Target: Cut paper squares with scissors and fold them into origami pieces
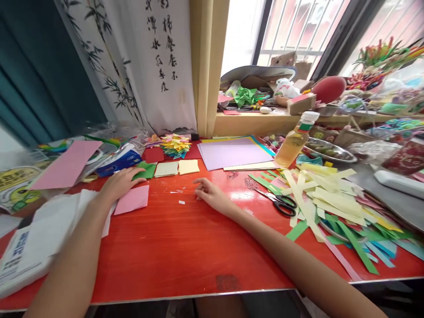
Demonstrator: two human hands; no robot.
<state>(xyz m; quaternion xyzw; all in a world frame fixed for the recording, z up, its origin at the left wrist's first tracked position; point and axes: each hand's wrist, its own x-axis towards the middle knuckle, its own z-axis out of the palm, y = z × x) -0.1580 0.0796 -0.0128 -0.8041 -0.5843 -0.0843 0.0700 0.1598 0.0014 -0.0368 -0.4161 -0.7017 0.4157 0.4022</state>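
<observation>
Red table: glossy top (185, 256), bearing all items below
Paper strips: loose heap (334, 203), yellow, green, blue and pink, at the right
Lilac sheets: large, flat (235, 152), towards the back
Bottle: upright, white cap, amber contents (291, 143), between sheets and strips
Left hand: palm down (123, 182), fingers extended over the green paper; whether they pinch it, cannot tell
Right hand: loosely curled, fingers parted (210, 194), nothing seen in it, near mid-table
Scissors: black handles (281, 204), blades pointing towards the right hand, well apart from it
Pink paper: one piece (133, 199), just nearer the person than the left hand
Green paper: roughly square, no clear long axis (149, 170), at the left hand's fingertips; right hand well apart
Pale stacks: cream (166, 168) and yellow (188, 166), side by side, right of the green
Scraps: tiny, white (182, 202), between the hands
</observation>
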